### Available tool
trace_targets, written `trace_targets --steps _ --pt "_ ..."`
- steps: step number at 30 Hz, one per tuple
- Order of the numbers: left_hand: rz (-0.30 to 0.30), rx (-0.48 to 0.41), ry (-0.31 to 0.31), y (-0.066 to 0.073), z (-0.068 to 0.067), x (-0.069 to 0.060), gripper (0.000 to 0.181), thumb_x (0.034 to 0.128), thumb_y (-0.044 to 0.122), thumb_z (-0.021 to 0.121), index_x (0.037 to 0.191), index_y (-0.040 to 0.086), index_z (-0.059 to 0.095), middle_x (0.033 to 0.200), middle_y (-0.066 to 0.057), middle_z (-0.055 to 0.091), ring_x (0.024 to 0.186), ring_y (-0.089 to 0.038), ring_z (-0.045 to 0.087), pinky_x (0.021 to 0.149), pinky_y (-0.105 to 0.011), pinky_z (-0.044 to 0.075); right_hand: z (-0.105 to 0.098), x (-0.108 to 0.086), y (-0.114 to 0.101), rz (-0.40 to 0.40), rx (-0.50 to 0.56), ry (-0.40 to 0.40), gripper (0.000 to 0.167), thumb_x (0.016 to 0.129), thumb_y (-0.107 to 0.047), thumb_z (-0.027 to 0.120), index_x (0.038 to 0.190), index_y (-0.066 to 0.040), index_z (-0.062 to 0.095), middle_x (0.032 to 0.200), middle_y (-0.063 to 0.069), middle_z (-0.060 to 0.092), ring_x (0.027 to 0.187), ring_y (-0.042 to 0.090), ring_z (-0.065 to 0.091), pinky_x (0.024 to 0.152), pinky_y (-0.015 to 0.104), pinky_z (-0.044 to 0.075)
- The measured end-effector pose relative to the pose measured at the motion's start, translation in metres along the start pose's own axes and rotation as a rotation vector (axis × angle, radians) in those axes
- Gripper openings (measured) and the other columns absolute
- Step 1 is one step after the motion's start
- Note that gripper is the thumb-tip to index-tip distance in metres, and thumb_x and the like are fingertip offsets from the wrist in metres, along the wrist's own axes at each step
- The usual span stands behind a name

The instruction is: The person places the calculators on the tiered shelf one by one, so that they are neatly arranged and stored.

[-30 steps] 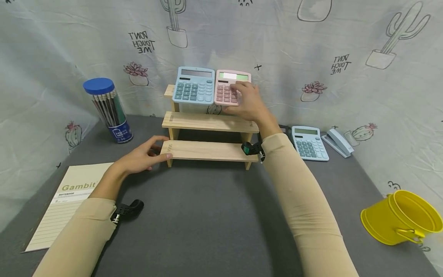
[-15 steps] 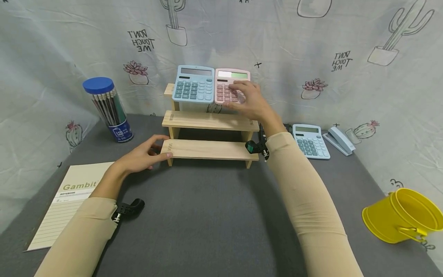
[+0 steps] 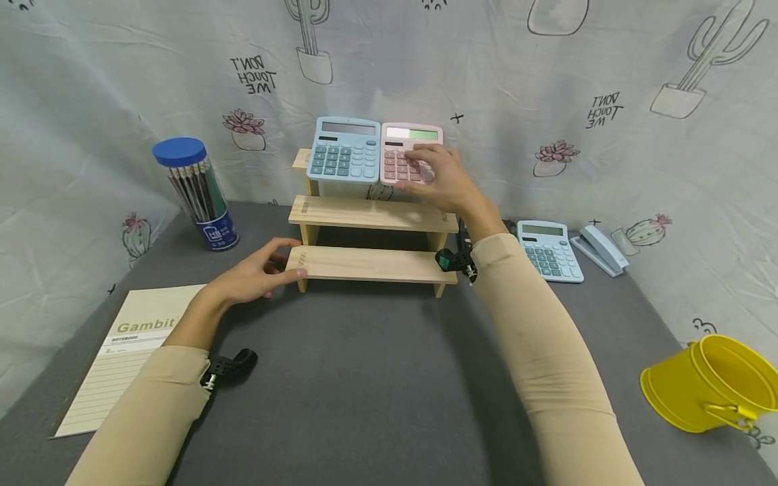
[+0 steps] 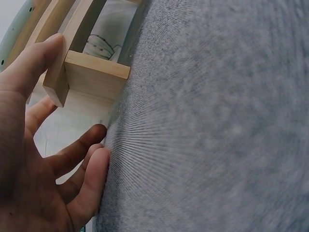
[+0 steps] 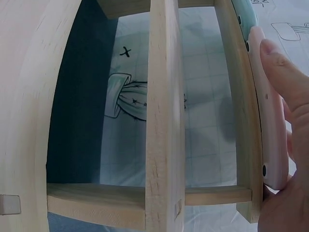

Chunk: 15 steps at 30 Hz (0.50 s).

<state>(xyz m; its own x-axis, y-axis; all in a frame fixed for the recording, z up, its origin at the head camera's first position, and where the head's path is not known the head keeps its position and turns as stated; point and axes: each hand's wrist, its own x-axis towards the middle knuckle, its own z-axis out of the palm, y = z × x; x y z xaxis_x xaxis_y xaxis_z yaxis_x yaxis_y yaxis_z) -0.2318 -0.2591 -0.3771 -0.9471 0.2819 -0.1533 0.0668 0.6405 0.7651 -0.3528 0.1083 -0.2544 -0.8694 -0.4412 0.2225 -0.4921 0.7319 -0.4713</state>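
A three-tier wooden stand [image 3: 371,263] is on the grey tabletop. My left hand [image 3: 252,275] holds the left end of its lowest board; in the left wrist view the thumb [image 4: 53,46] lies on the board, and the other fingers spread below. On the top tier lean a light blue calculator [image 3: 345,152] and, against its right side, a pink calculator [image 3: 398,145]. My right hand [image 3: 446,179] holds the pink one, thumb at its lower edge and fingers over its keys and right side. In the right wrist view this calculator [image 5: 270,121] appears edge-on.
A blue-lidded pencil tub [image 3: 203,196] stands at the left, behind a Gambit notebook [image 3: 121,364]. Right of the stand are another blue calculator [image 3: 550,251] and a light blue stapler [image 3: 600,250]. A yellow bucket [image 3: 699,388] lies tilted near the right edge. A patterned curtain hangs behind.
My right forearm has shifted slightly right, and the fingers have moved a little over the pink calculator. My left hand keeps its place on the stand. The whole view shifts slightly.
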Motion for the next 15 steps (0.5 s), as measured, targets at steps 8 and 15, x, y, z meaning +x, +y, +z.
trace_targets --steps 8,15 --pt "-0.01 0.013 -0.002 0.0 0.0 0.0 0.078 0.0975 0.057 0.064 0.159 0.028 0.026 0.148 -0.028 0.042 0.11 -0.038 0.059 0.068 -0.038 0.055 -0.001 -0.004 0.003 -0.03 -0.007 -0.001 0.079 0.092 -0.049 0.075 0.158 -0.022 0.041 0.169 0.0 0.024 0.156 0.03 0.011 0.124 0.056 0.012" --pt "-0.024 0.001 -0.009 0.001 0.0 0.0 0.079 0.097 0.058 0.064 0.159 0.03 0.025 0.149 -0.027 0.042 0.113 -0.039 0.058 0.068 -0.039 0.056 -0.013 -0.017 0.012 -0.069 -0.031 0.009 0.088 0.09 -0.047 0.079 0.161 -0.021 0.034 0.171 0.002 0.018 0.157 0.036 0.004 0.124 0.059 0.007"
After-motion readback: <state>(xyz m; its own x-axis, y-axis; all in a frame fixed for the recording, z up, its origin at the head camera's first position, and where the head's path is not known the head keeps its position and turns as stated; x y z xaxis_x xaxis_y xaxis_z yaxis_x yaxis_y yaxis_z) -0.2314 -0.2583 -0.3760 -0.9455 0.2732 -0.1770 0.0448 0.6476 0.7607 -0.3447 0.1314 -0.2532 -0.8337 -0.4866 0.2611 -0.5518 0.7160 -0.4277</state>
